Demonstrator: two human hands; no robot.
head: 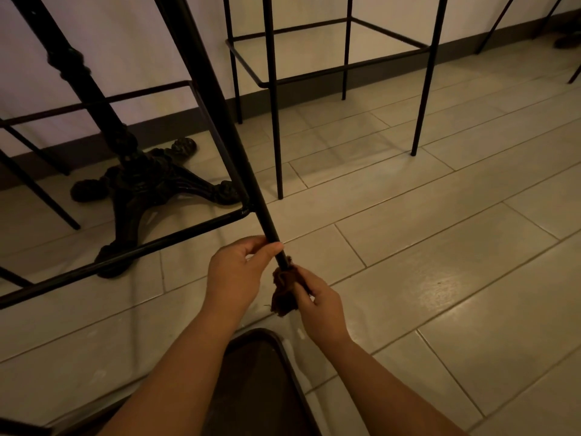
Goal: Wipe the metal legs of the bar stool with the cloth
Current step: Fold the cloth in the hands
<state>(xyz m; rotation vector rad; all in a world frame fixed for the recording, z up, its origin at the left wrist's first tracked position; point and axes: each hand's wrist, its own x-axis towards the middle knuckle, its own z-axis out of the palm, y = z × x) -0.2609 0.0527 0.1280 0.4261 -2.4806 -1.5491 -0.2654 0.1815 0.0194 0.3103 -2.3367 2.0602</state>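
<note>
Both hands grip stool leg (234,143), right (317,305) with cloth (283,292)

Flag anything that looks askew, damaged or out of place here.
The nearest bar stool leans steeply, its leg slanting toward the person. That fits wiping: the left hand steadies it, the right hand holds the cloth there. Nothing looks damaged.

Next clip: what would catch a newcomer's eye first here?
Two bare hands at the centre: the left hand grips a slanting black stool leg, and just below it the right hand holds a brown cloth around the leg's lower end. Behind, at left, an ornate table base stands on the tiled floor.
</note>
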